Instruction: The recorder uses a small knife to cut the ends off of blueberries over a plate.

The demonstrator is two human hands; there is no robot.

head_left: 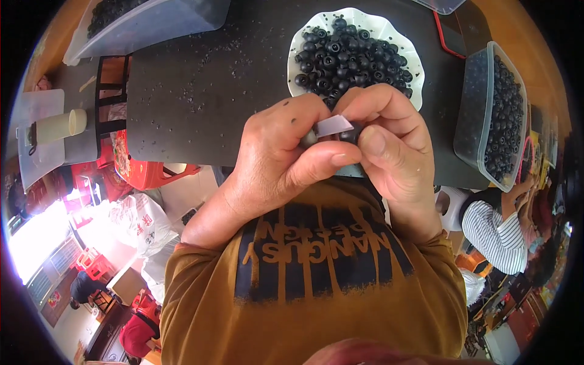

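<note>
Head view, items on record:

- Your left hand [277,155]: closed, thumb laid across the front, pinching a small black ring part [309,139] at the fingertips.
- Your right hand [389,146]: closed, fingers curled, gripping a small pale flat strip [333,126] and a second black ring [351,135]. Both hands meet, touching, over the near edge of the bench [201,91].
- White scalloped dish [398,36]: just beyond your hands, heaped with black rings [350,55].
- Clear plastic tub [474,115]: to your right, filled with the same rings.
- Second clear tub [164,24]: far left corner of the dark mat.
</note>
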